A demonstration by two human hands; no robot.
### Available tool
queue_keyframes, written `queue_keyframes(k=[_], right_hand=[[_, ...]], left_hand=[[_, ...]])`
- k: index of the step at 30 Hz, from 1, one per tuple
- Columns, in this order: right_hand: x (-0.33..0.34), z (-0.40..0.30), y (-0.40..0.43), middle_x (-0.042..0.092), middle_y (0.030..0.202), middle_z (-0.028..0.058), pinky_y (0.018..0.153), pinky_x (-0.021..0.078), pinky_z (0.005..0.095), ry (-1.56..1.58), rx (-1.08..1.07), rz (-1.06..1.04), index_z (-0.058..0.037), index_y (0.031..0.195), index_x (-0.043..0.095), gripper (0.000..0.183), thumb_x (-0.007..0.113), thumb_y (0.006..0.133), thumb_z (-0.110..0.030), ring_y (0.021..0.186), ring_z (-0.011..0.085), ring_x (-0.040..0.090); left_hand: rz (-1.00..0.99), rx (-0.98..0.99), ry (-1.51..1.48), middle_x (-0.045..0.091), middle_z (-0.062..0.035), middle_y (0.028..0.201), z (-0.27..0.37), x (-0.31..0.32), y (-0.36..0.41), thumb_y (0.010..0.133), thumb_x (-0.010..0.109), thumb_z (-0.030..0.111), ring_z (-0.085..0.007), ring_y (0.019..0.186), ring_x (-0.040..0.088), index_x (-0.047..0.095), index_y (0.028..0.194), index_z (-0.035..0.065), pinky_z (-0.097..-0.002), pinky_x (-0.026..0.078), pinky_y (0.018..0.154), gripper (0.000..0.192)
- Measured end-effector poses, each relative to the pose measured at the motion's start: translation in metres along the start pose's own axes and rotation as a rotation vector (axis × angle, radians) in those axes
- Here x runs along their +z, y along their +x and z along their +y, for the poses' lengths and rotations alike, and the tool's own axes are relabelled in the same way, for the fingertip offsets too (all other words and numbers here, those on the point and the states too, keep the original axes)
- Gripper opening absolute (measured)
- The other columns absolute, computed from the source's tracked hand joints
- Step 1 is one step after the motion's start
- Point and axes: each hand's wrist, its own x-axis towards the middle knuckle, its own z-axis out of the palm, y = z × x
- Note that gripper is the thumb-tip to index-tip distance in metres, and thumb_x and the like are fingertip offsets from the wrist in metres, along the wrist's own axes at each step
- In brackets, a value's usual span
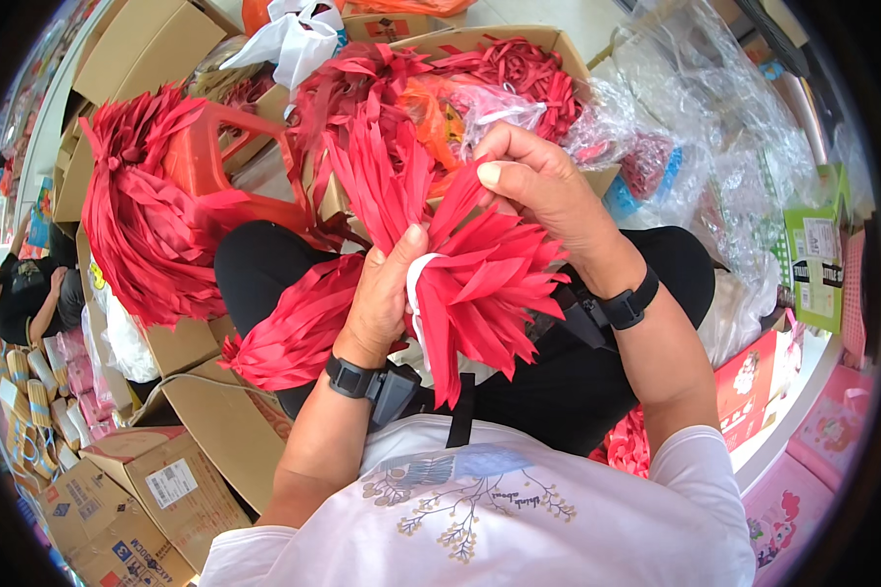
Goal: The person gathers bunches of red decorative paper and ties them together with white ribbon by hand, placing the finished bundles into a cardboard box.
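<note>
My left hand (pixel 389 293) grips a thick bunch of red fabric strips (pixel 492 293) at its middle, above my lap. A white band (pixel 413 282) runs around the bunch beside my left thumb. With thumb and fingers pinched, my right hand (pixel 532 180) holds the tip of one group of strips, drawn up from the rest. The strips fan out to both sides of my left hand. Another bundle of red strips (pixel 301 323) lies over my left thigh, partly hidden behind my left hand and wrist.
A large red strip bundle (pixel 154 220) drapes over a red plastic stool (pixel 205 154). Ahead, a cardboard box (pixel 558 44) holds more red strips and plastic bags. Clear plastic wrap (pixel 727 125) heaps at right. Cartons (pixel 169 491) stand at left, near a seated person (pixel 29 293).
</note>
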Motion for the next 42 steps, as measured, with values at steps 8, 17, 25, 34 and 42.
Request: queue_keyframes(k=[8, 17, 25, 34, 42], right_hand=[[-0.006, -0.003, -0.001, 0.058, 0.083, -0.0028, 0.063, 0.0431, 0.0190, 0.115, -0.013, -0.098, -0.0081, 0.097, 0.059, 0.014, 0.063, 0.093, -0.021, 0.069, 0.0033, 0.051], [-0.004, 0.001, 0.002, 0.059, 0.122, 0.0141, 0.069, 0.0435, 0.0226, 0.024, -0.026, -0.135, -0.0082, 0.094, 0.054, 0.016, 0.059, 0.091, -0.024, 0.084, 0.0080, 0.055], [-0.006, -0.001, 0.001, 0.065, 0.120, 0.0158, 0.072, 0.0458, 0.0259, 0.222, 0.209, -0.208, -0.0092, 0.091, 0.050, 0.009, 0.048, 0.092, -0.018, 0.080, 0.0092, 0.055], [-0.010, 0.002, 0.001, 0.066, 0.108, 0.0065, 0.081, 0.0510, 0.0290, 0.220, 0.256, -0.260, -0.0094, 0.096, 0.052, 0.011, 0.049, 0.092, -0.019, 0.092, 0.0120, 0.061], [-0.008, 0.005, 0.003, 0.065, 0.103, 0.0049, 0.079, 0.0510, 0.0282, 0.145, 0.230, -0.210, -0.0075, 0.096, 0.053, 0.012, 0.048, 0.092, -0.018, 0.091, 0.0113, 0.061]], left_hand=[[-0.031, 0.000, 0.041, 0.065, -0.0119, 0.120, 0.002, -0.004, 0.000, 0.101, 0.049, 0.037, -0.0191, 0.105, 0.065, 0.052, 0.132, 0.0008, -0.0327, 0.052, 0.093, 0.047], [0.053, -0.002, 0.003, 0.069, -0.0026, 0.095, -0.005, -0.023, 0.002, 0.099, 0.058, 0.031, -0.0094, 0.078, 0.066, 0.062, 0.117, 0.0062, -0.0236, 0.052, 0.066, 0.031], [-0.158, 0.108, -0.022, 0.060, -0.0134, 0.129, 0.003, -0.006, 0.001, 0.102, 0.050, 0.028, -0.0190, 0.112, 0.062, 0.049, 0.136, -0.0025, -0.0321, 0.051, 0.094, 0.046], [-0.141, 0.035, -0.071, 0.052, -0.0162, 0.140, 0.007, -0.003, 0.000, 0.101, 0.050, 0.026, -0.0211, 0.124, 0.055, 0.042, 0.142, -0.0065, -0.0344, 0.046, 0.103, 0.053], [0.085, -0.054, 0.077, 0.068, -0.0073, 0.110, -0.006, -0.022, 0.003, 0.100, 0.055, 0.032, -0.0152, 0.097, 0.066, 0.060, 0.123, 0.0027, -0.0299, 0.054, 0.085, 0.038]])
